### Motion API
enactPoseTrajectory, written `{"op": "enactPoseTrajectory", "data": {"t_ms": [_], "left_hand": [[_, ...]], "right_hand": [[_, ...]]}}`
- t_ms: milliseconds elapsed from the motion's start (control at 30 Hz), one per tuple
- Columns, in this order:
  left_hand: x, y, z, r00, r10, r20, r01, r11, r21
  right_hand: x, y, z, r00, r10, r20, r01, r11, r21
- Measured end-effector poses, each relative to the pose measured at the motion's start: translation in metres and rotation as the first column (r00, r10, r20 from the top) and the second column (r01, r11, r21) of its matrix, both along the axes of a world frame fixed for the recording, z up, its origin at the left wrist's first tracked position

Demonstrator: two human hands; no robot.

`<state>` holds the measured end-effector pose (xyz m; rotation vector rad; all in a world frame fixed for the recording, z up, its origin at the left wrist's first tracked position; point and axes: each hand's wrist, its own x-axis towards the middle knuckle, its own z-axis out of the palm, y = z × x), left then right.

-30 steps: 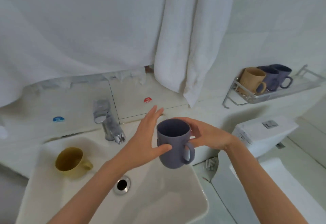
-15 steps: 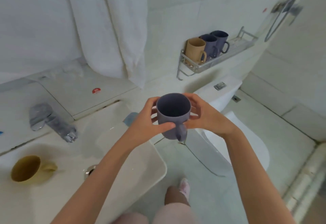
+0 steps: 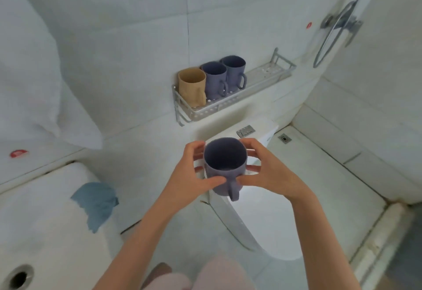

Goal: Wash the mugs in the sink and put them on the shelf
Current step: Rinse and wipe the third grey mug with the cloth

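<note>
Left hand (image 3: 191, 175), right hand (image 3: 271, 175): bare. Left forearm (image 3: 141, 232), right forearm (image 3: 319, 232): bare, uncovered to the frame edge. Legs: pale pink garment (image 3: 223, 273), plain, soft-looking fabric, at the bottom edge.

Both bare forearms reach forward and converge. The left forearm (image 3: 141, 239) rises from the lower left, and the right forearm (image 3: 319, 232) rises from the lower right. The wrists are nearly straight. The left hand (image 3: 189, 175) and right hand (image 3: 269, 175) face each other, palms inward, cupping a purple mug (image 3: 225, 168) between them. Each hand's fingers are spread and curled round the far side of the mug. The two thumbs lie along its near side, pointing toward each other, one on either side of the handle (image 3: 233, 190), which points back at the person.
</note>
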<state>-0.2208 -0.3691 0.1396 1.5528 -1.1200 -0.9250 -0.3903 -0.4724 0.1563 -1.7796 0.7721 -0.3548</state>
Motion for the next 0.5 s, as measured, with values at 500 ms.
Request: {"op": "enactPoseTrajectory", "data": {"t_ms": [500], "left_hand": [[-0.011,-0.168,0.019,0.989,-0.046,0.140,0.044,0.999,0.016]], "right_hand": [[-0.011,-0.164,0.010,0.998,-0.051,-0.030,0.048,0.995,-0.087]]}}
